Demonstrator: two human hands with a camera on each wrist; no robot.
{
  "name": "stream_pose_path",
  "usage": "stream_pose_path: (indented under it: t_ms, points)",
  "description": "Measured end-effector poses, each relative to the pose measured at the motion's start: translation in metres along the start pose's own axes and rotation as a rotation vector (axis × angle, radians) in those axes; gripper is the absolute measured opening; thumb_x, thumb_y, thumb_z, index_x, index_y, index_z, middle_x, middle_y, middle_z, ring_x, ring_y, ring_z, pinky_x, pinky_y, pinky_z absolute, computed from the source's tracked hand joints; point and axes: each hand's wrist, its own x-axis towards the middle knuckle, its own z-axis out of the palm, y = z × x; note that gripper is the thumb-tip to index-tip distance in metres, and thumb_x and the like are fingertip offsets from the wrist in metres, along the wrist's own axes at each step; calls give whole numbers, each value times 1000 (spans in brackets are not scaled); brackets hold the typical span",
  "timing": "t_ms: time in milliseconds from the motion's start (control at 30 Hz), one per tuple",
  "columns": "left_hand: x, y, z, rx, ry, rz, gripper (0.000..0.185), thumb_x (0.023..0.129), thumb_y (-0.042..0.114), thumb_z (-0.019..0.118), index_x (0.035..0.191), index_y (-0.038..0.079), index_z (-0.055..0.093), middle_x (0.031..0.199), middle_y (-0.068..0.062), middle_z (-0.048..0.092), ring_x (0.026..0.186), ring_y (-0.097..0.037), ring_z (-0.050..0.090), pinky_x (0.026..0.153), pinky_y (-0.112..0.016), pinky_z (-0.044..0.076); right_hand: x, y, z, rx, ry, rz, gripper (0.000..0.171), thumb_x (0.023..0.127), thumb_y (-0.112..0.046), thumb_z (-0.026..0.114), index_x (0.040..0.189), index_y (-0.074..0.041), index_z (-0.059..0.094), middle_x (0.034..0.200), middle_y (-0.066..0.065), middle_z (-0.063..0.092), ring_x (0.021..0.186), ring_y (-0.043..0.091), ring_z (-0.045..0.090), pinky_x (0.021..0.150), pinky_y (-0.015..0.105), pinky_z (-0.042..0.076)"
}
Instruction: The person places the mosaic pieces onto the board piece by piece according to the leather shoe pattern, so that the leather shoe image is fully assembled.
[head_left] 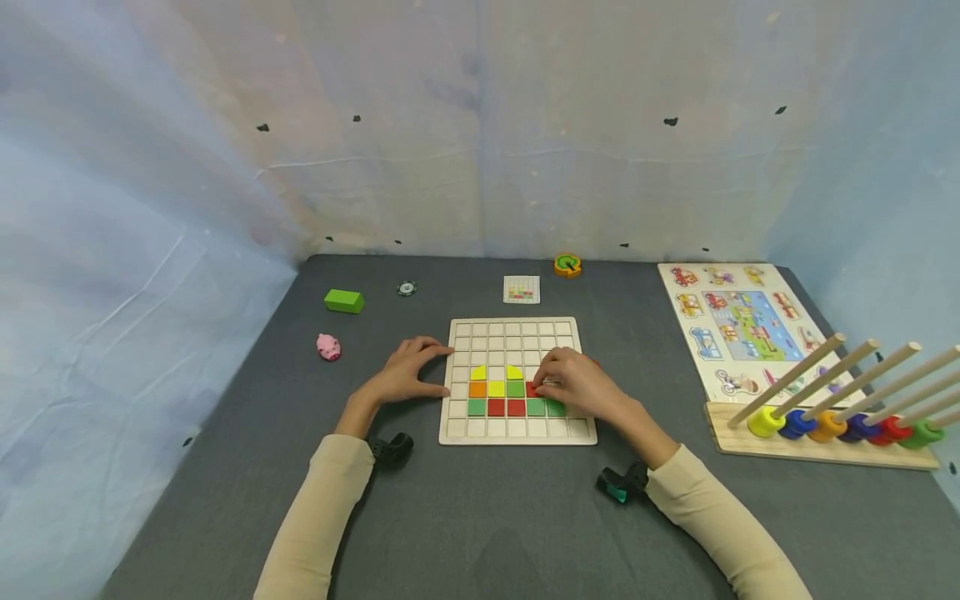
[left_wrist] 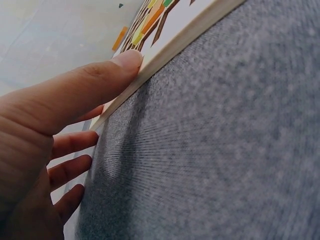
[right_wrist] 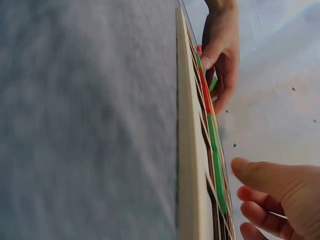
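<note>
Wooden grid board (head_left: 517,429) sits mid-table. Left hand (head_left: 401,375) lies flat, thumb bracing the board's left edge. Right hand (head_left: 577,385) pinches a red tile (head_left: 533,389) over its cell. I'd keep the brace, square the tile, then press straight down.

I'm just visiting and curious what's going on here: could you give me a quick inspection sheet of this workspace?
Surface: grey felt-like table.
Job's things: wooden grid board with yellow, orange, green and red tiles in its lower rows; a red tile at the right fingertips.
Clutter: green block, pink pig, poker chip, pattern card, round orange-green toy, vehicle peg puzzle, ring-and-rod rack.
Hands: left hand steadies the board's left edge, fingers straight; right hand rests on the board, at the red tile.
Cables: nothing seen.
Surroundings: pale blue sheeting on all sides.
</note>
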Motion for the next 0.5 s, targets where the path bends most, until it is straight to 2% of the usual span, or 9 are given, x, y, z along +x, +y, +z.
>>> stream_pose_path:
  t_ms: [200,300,367,500]
  points:
    - [0,0,0,7,2,-7,72,76,42,75,138,20,47,135,-10,40,121,-31,32,100,-55,26,-8,11,-15,48,65,74,10,85,-8,69,94,-8,69,94,5,60,81,19,56,70,35,46]
    - [1,0,0,7,3,-8,72,76,43,75,138,20,47,135,-10,40,121,-31,32,100,-55,26,-15,18,-23,61,96,102,9,85,-6,67,95,-6,67,93,6,59,75,17,53,64,31,44]
    - [1,0,1,7,4,-8,72,76,43,75,138,20,47,135,-10,40,121,-31,32,100,-55,26,-19,23,-27,56,105,121,10,85,-5,66,95,-6,66,93,7,58,73,15,51,62,30,43]
    - [1,-1,1,8,5,-9,72,76,43,75,138,20,47,135,-9,40,121,-31,32,100,-55,26,-25,32,-34,37,105,132,13,84,0,66,96,-3,64,94,9,58,76,18,54,65,35,44]
